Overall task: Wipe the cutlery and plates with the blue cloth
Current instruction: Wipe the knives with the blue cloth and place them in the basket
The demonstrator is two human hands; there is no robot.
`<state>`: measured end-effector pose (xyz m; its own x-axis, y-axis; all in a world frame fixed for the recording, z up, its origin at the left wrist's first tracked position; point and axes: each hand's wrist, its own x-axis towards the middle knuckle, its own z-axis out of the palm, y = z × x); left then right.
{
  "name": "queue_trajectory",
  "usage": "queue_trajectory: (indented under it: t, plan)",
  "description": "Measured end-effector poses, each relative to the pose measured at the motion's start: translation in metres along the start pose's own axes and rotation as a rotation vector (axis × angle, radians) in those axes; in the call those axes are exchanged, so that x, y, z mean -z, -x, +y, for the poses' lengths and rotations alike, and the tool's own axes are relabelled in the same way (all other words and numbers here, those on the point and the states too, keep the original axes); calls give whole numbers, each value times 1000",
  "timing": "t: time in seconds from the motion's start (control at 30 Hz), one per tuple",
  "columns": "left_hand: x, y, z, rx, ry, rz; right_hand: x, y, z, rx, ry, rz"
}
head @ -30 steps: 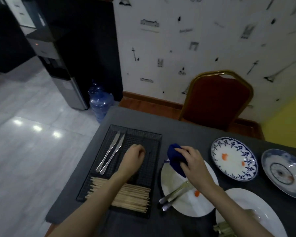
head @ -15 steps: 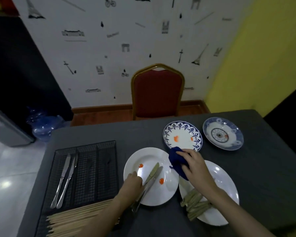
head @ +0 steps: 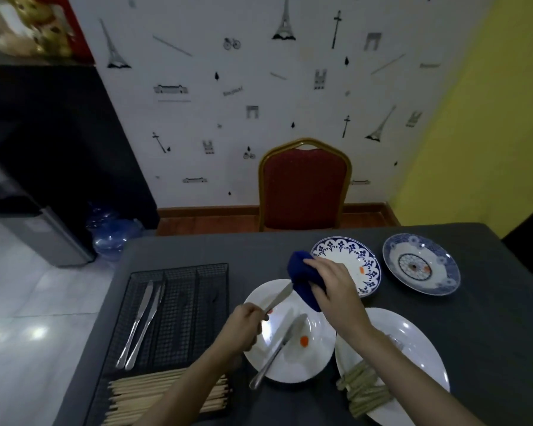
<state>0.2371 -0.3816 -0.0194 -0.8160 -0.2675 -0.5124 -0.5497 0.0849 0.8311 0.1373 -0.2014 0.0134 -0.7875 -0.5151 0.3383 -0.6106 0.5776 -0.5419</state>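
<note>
Left hand (head: 247, 327): curled round the handle of a knife (head: 279, 298), blade angled up and right, tip buried in the blue cloth (head: 304, 279).
Right hand (head: 336, 287): fingers bunched over the blue cloth, gripping it around the blade tip, above the far edge of the white plate (head: 293, 364).
Blue cloth: dark blue, soft and crumpled, one fold hanging below the fingers; raised over the gap between the white plate and the patterned plate (head: 363, 262).
White plate: round, glossy, orange smear near the middle; second knife (head: 277, 348) lying across it, handle overhanging the near rim.
Second white plate (head: 419, 342): right of the first, partly under the right forearm; pale green sticks (head: 363, 388) heaped at its near edge, kind unclear.
Patterned plate: blue floral rim, orange spots, partly hidden behind the right hand.
Blue bowl-like plate (head: 420, 265): far right, ornate centre, well apart from both hands.
Mesh tray (head: 182, 302): black wire, divided into compartments; two steel knives (head: 139, 327) in the left one; wooden chopsticks (head: 154, 392) bundled across its near end, cut off by the left forearm.
Table (head: 490, 318): dark grey, matte.
</note>
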Motion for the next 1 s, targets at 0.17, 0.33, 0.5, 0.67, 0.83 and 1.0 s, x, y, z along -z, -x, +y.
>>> queue_trajectory:
  t: [0.17, 0.33, 0.5, 0.67, 0.83, 1.0]
  plan:
    - [10, 32, 33, -146, 137, 16, -17, -24, -37, 354, 147, -125]
    - [26, 45, 33, -237, 129, 139, -25, -40, -36, 437, 219, -81]
    - [24, 41, 36, -222, 167, 187, -32, -46, -49, 455, 180, -98]
    - [24, 40, 33, -217, 172, 167, -28, -53, -35, 374, 188, -60]
    - [24, 36, 40, -228, 207, 148, -28, -41, -49, 490, 194, -85]
    - [23, 37, 42, -230, 130, 146, -19, -66, -26, 183, 200, -24]
